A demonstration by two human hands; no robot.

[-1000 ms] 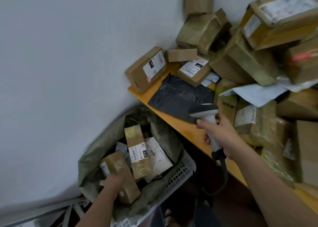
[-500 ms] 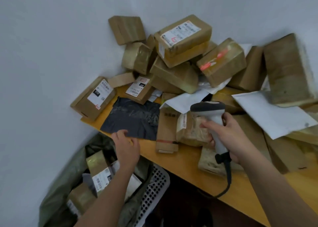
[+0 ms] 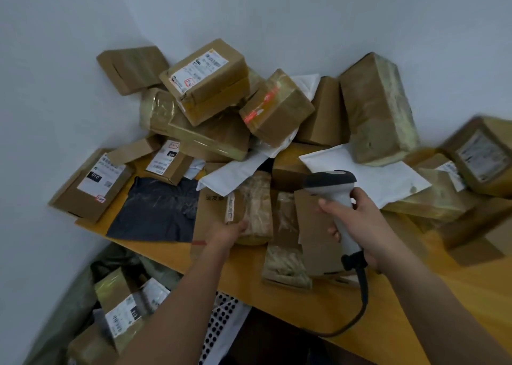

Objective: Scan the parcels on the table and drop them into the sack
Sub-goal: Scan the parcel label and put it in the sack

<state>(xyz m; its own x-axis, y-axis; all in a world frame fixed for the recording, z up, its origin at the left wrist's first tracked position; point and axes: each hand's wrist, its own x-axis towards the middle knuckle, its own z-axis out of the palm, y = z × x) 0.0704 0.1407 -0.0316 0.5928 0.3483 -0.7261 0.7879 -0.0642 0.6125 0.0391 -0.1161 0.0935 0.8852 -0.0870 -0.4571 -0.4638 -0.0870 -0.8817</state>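
Note:
Several brown cardboard parcels (image 3: 210, 82) lie heaped on the wooden table (image 3: 304, 298) in a wall corner. My left hand (image 3: 230, 233) reaches over the front edge and grips the near corner of a small tape-wrapped parcel (image 3: 256, 207) in the middle of the table. My right hand (image 3: 360, 226) holds a grey handheld scanner (image 3: 332, 183) by its handle, head pointing left over the parcels; its cable (image 3: 363, 303) hangs off the table. The green sack (image 3: 52, 317) stands at the lower left, below the table, with several labelled parcels (image 3: 119, 306) inside.
A flat black poly bag (image 3: 155, 209) lies left of my left hand, and a labelled box (image 3: 91, 184) beyond it overhangs the table's left end. White mailers (image 3: 382, 176) lie among the boxes. A white perforated basket (image 3: 221, 326) holds the sack. Grey walls close the back and left.
My left hand came up out of the sack, crossed the table's front edge and took hold of the tape-wrapped parcel. The right hand kept the scanner. The view swung up to the pile.

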